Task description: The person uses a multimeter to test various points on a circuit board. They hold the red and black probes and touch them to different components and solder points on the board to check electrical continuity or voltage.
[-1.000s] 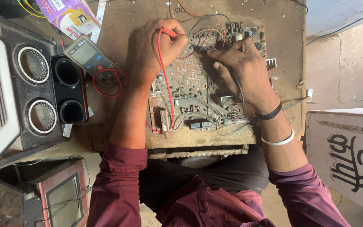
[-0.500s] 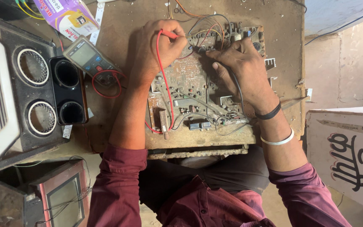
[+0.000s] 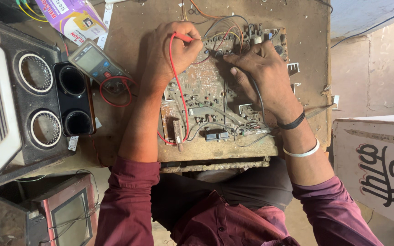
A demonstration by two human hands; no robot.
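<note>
Left hand (image 3: 172,52): grip closed around the red probe (image 3: 183,37), tip angled down onto the upper part of the circuit board (image 3: 206,105); held pen-like, apparently for fine placement on a contact.
Red lead (image 3: 178,91): runs from the probe down across the board, loops near its lower edge, then back toward the multimeter (image 3: 97,64).
Right hand (image 3: 263,75): grip narrow, fingers curled and pressed to the board's upper middle, a dark lead (image 3: 257,95) passing beneath; probe tip hidden, so exact hold cannot be told.
Circuit board: flat on the counter (image 3: 137,18), between both hands, component side up for access.
Multimeter: on the counter just left of the left hand, screen up, probably for reading at a glance.
Speaker cabinet (image 3: 33,100): at far left, well apart from the board.
</note>
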